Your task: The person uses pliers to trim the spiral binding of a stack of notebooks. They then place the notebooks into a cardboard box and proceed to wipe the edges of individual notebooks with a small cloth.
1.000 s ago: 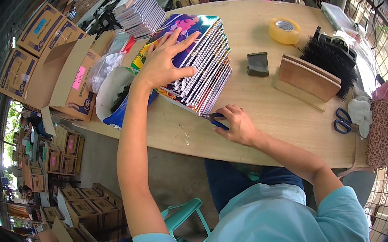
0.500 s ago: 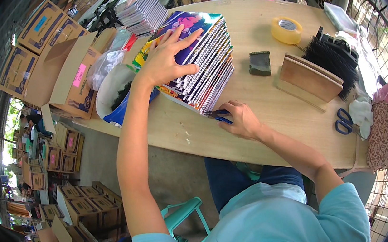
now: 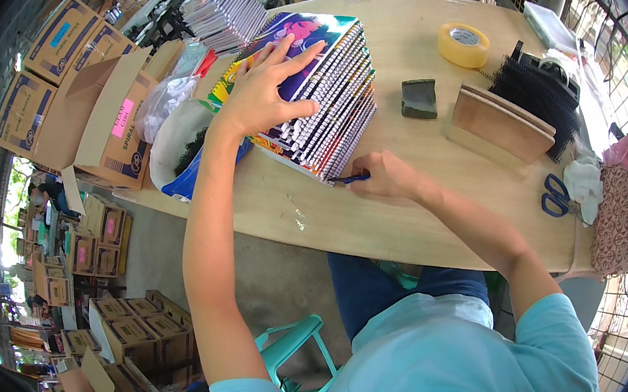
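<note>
A stack of spiral-bound notebooks (image 3: 323,102) with colourful covers is seen lying fanned on the wooden bench (image 3: 408,208), towards its far left part. The left hand (image 3: 263,86) is laid flat on the top cover, fingers spread and released, pressing down rather than gripping. The right hand (image 3: 381,177) is placed just beside the near edge of the stack, its fingers clenched around a small blue tool (image 3: 349,179) whose tip is held against the bottom notebooks.

To the left of the stack, a white plastic bag (image 3: 164,104) and a blue-rimmed tub (image 3: 195,175) are found at the bench edge, with an open cardboard box (image 3: 100,116) beyond them. A second pile of notebooks (image 3: 223,9) is set at the far left.

To the right of the stack, a small dark block (image 3: 419,99) is seen, then a brown board holder (image 3: 499,124) with black binding combs (image 3: 538,89) touching its far side. A roll of yellow tape (image 3: 463,43) lies farther off. Blue scissors (image 3: 556,195) are placed near the right edge, beside a white cloth (image 3: 584,184) and a patterned pouch (image 3: 619,219).
</note>
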`<state>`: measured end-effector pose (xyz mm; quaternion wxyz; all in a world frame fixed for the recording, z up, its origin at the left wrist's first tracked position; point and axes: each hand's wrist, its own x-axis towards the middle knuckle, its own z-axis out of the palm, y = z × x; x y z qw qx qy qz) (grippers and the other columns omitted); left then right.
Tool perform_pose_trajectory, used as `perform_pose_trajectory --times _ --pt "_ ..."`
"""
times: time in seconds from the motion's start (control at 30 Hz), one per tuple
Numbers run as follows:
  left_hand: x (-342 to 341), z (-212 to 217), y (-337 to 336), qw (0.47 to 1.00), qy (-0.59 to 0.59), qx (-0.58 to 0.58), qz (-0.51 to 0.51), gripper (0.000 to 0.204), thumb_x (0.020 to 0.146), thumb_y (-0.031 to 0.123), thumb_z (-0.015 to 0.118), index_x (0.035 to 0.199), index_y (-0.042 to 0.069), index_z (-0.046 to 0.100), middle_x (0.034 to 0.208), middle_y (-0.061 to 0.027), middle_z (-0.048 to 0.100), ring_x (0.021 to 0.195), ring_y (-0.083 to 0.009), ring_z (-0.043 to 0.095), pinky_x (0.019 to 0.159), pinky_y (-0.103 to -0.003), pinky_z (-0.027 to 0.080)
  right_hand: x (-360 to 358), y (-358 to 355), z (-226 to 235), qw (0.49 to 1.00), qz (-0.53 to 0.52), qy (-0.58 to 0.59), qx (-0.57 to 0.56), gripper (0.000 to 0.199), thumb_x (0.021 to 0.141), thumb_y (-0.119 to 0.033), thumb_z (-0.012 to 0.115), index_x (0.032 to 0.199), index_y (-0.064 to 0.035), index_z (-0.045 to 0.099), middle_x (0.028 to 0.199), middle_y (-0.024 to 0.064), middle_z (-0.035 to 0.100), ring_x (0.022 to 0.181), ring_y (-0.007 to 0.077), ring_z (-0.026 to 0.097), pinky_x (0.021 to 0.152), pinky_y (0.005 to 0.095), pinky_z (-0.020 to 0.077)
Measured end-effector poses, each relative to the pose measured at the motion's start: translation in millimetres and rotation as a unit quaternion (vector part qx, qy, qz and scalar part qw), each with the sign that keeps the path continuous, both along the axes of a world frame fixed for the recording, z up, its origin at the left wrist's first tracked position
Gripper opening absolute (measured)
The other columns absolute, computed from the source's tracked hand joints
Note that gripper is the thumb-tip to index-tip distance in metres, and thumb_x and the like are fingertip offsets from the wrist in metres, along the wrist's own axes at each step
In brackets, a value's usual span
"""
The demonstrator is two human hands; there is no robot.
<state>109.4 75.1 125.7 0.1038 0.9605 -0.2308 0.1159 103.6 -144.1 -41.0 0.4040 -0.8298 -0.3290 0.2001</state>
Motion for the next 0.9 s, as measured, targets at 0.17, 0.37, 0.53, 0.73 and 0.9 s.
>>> perform_pose_trajectory --times 0.17,0.37,0.53,0.73,0.9 --pt "-2 3 -1 1.0 0.001 0.013 0.011 0.084 0.069 0.038 0.076 0.146 0.032 0.043 0.156 -0.0178 0.029 0.144 -0.0404 0.025 0.116 -0.049 0.021 -34 -6 -30 0.974 -0.052 -0.212 0.066 0.036 0.074 -0.024 0.074 0.104 -0.0064 0.064 0.096 0.0143 0.063 0.095 0.0334 0.061 0.079 0.0465 0.0479" --pt "0 0 1 1.0 -0.003 0.002 0.004 0.084 0.067 0.039 0.076 0.145 0.033 0.044 0.156 -0.0174 0.03 0.143 -0.0413 0.025 0.116 -0.049 0.021 -36 -1 -28 0.964 -0.042 -0.256 0.053 0.039 0.072 -0.023 0.076 0.107 -0.0082 0.064 0.101 0.0123 0.062 0.1 0.0309 0.058 0.083 0.044 0.0454" --pt "-2 0 -1 1.0 -0.004 0.006 0.016 0.084 0.067 0.039 0.076 0.145 0.034 0.044 0.156 -0.0159 0.03 0.143 -0.042 0.026 0.116 -0.05 0.021 -35 -2 -29 0.961 -0.038 -0.272 0.041 0.034 0.074 -0.021 0.074 0.104 -0.0075 0.065 0.094 0.0131 0.063 0.093 0.0306 0.061 0.08 0.0418 0.0474" --pt "-3 -1 -1 1.0 -0.02 0.012 0.009 0.082 0.069 0.038 0.074 0.145 0.034 0.044 0.155 -0.0157 0.031 0.142 -0.0425 0.027 0.116 -0.051 0.021 2 4 12 0.996 0.028 0.069 -0.038 0.023 0.076 -0.021 0.07 0.091 -0.0028 0.069 0.079 0.0187 0.068 0.077 0.0326 0.065 0.071 0.0422 0.0517" --pt "-2 -1 -1 1.0 -0.011 -0.001 0.015 0.081 0.068 0.038 0.075 0.144 0.035 0.045 0.155 -0.0165 0.032 0.142 -0.0428 0.027 0.116 -0.051 0.022 -15 2 10 0.998 -0.014 -0.056 -0.02 0.03 0.077 -0.025 0.07 0.096 -0.0024 0.067 0.083 0.0194 0.067 0.08 0.0347 0.065 0.072 0.0437 0.0519"
